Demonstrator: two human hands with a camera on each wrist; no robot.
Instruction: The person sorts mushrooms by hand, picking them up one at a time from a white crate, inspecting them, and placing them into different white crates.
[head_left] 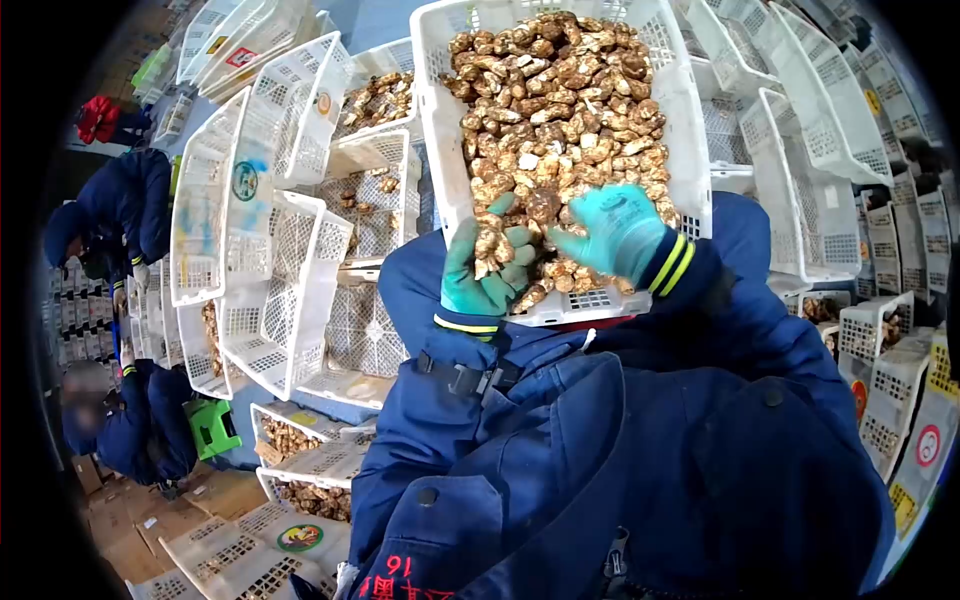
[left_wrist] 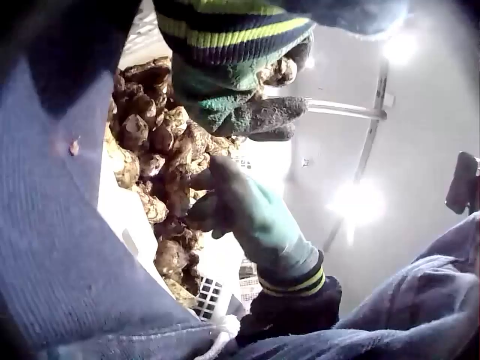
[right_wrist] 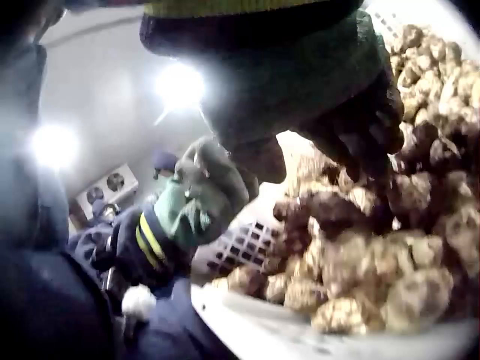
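A white slatted crate [head_left: 437, 130] lies across the person's lap, heaped with brown-and-cream matsutake mushrooms [head_left: 560, 110]. The left hand [head_left: 470, 285], in a green glove with grey fingers, grips a matsutake mushroom [head_left: 492, 247] over the crate's near left corner. Gloved alike, the right hand [head_left: 618, 232] reaches over the near part of the heap, thumb and forefinger apart beside a darker mushroom [head_left: 541, 206]. In the right wrist view, the right hand's dark fingers [right_wrist: 360, 135] hang down over the heap. Mushrooms also show below the right hand [left_wrist: 259, 221] in the left wrist view.
More white crates [head_left: 270, 230] are stacked at the left, some holding mushrooms [head_left: 378, 102]. Others stand at the right [head_left: 810, 190]. Two people in dark blue [head_left: 125, 205] are at the far left, near a green stool [head_left: 212, 428].
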